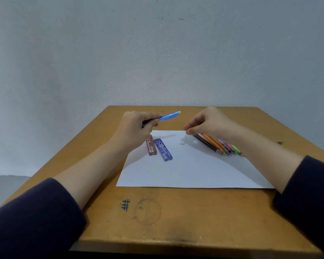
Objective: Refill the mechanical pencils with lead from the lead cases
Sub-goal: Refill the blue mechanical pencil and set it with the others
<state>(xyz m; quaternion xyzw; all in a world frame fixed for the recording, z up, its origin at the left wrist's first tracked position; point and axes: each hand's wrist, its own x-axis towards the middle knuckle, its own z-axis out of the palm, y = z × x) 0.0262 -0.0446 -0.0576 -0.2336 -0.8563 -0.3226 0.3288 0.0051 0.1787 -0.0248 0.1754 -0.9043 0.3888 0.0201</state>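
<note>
Being light and slick, the blue pencil (pixel 169 116) is gripped low by the left hand (pixel 135 126); what the right hand (pixel 208 124) pinches cannot be told.

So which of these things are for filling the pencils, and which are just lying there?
For the job: blue pencil in the left hand; red lead case; blue lead case; row of pencils under the right hand.

Just lying there: sheet of paper; small white bit on it, too small to tell; scribble on the table.
</note>
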